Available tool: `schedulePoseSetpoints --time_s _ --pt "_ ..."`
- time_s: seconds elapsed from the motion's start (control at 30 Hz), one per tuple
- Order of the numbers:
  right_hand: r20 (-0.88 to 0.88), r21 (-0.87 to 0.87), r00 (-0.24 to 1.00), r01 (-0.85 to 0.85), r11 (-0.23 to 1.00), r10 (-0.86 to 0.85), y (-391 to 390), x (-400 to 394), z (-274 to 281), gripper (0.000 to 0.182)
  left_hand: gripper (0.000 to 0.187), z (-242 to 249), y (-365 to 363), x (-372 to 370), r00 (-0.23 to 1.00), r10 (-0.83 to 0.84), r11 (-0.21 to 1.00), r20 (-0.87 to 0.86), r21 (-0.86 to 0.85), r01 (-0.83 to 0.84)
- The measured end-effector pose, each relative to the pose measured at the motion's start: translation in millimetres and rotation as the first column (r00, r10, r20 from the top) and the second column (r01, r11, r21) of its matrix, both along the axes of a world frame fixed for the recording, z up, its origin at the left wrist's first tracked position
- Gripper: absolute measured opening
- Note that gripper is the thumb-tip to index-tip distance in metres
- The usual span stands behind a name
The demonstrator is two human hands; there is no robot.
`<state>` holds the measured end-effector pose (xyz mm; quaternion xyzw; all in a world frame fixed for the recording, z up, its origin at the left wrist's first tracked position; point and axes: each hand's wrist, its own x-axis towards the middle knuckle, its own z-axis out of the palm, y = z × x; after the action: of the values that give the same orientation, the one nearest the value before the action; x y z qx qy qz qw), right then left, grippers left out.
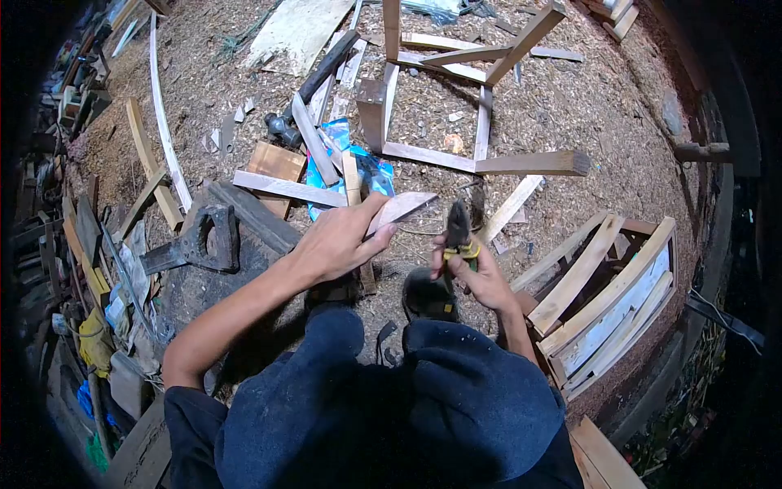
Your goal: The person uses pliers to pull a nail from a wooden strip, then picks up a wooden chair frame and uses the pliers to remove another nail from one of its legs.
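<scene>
My left hand grips a short curved piece of wood, its pointed end aimed right. My right hand is closed around the yellow handles of a pair of dark pliers, jaws pointing up, just right of the wood's tip. Both hands hover above my knees in dark blue trousers. I sit over a sawdust-covered floor.
A hand saw lies on a dark board to the left. A hammer and blue packaging lie ahead among wood strips. An unfinished wooden frame stands beyond; a slatted frame rests at right. Clutter lines the left edge.
</scene>
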<state>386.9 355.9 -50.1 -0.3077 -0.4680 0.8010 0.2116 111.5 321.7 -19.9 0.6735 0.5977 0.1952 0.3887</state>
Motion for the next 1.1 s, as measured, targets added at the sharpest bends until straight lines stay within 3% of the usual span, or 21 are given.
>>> schedulePoseSetpoints --time_s 0.03,0.1,0.13,0.23,0.27,0.4,0.67,0.8,0.87,0.97,1.03,1.1 --pt "0.0 0.0 1.0 0.0 1.0 0.0 -0.3 -0.3 -1.4 0.043 0.039 0.5 1.0 0.8 1.0 0.0 1.0 0.0 0.0 0.0" --pt "0.16 0.11 0.961 0.21 0.971 -0.226 0.3 -6.7 -1.7 0.033 0.043 2.0 4.3 3.6 0.998 0.022 0.995 -0.062 -0.1 -0.028" --pt "0.145 0.033 0.943 0.297 0.954 -0.298 1.3 -12.7 -0.1 0.026 0.043 0.9 4.8 6.3 0.998 0.02 0.995 -0.063 -0.1 -0.026" --pt "0.205 0.094 0.906 0.359 0.929 -0.371 10.8 -32.3 13.6 0.026 0.045 -12.0 6.3 17.0 0.995 0.1 0.991 0.005 -0.088 -0.099" --pt "0.169 0.177 0.908 0.354 0.918 -0.383 15.1 -36.7 7.1 0.027 0.045 -19.8 7.4 20.8 0.991 0.126 0.99 0.035 -0.074 -0.123" --pt "0.093 0.228 0.885 0.428 0.875 -0.457 30.7 -61.5 17.5 0.027 0.043 -20.7 15.9 32.0 0.982 0.146 0.989 0.12 -0.033 -0.143" --pt "0.06 0.316 0.877 0.437 0.842 -0.477 44.1 -71.1 21.8 0.025 0.042 -13.7 21.8 37.5 0.959 0.166 0.986 0.229 -0.041 -0.161" --pt "0.086 0.308 0.875 0.431 0.848 -0.476 42.1 -69.6 18.9 0.027 0.041 -23.0 19.9 37.0 0.971 0.154 0.985 0.181 -0.103 -0.137" --pt "0.087 0.32 0.875 0.428 0.845 -0.476 40.9 -70.0 16.5 0.027 0.04 -39.7 17.4 37.7 0.96 0.134 0.99 0.245 0.017 -0.142" --pt "0.084 0.288 0.88 0.429 0.856 -0.468 40.4 -72.2 14.0 0.029 0.04 -37.6 19.9 40.4 0.946 0.188 0.982 0.264 -0.021 -0.189" --pt "0.15 0.455 0.855 0.386 0.802 -0.496 44.0 -73.9 12.9 0.029 0.04 -40.8 23.8 43.3 0.913 0.232 0.973 0.336 -0.08 -0.218" --pt "0.17 0.464 0.856 0.367 0.806 -0.488 50.8 -76.5 14.7 0.029 0.04 -44.2 29.6 41.5 0.873 0.277 0.96 0.402 -0.141 -0.24"
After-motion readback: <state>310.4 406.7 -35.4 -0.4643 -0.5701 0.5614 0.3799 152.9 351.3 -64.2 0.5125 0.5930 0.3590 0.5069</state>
